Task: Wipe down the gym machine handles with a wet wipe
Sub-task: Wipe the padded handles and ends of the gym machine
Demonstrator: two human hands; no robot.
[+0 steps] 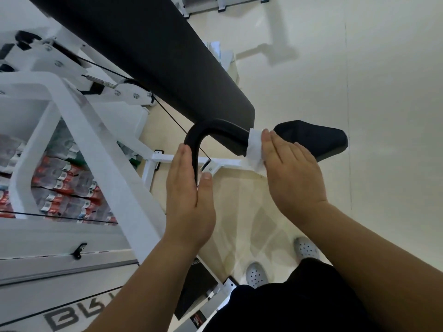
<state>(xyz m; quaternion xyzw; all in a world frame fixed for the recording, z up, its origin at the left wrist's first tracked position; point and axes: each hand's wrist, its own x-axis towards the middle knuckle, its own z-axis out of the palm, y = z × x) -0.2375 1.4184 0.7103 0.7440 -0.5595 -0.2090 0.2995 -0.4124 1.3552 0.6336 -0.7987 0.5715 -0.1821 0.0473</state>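
One curved black handle point(223, 127); one white wet wipe point(255, 149) wrapped round its end. Left hand point(189, 190) clasps the bend between thumb and fingers. Right hand point(292, 168) presses the wipe, fingers nearly straight. Backrest pad point(148, 56) overhangs the handle; seat point(316, 137) lies just beyond.

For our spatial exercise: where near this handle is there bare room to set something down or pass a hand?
Free: the floor right of the seat and right hand; the floor strip between the hands and the shoes. Crowded: left of the handle, where frame, cable and back pad close in on the left hand.
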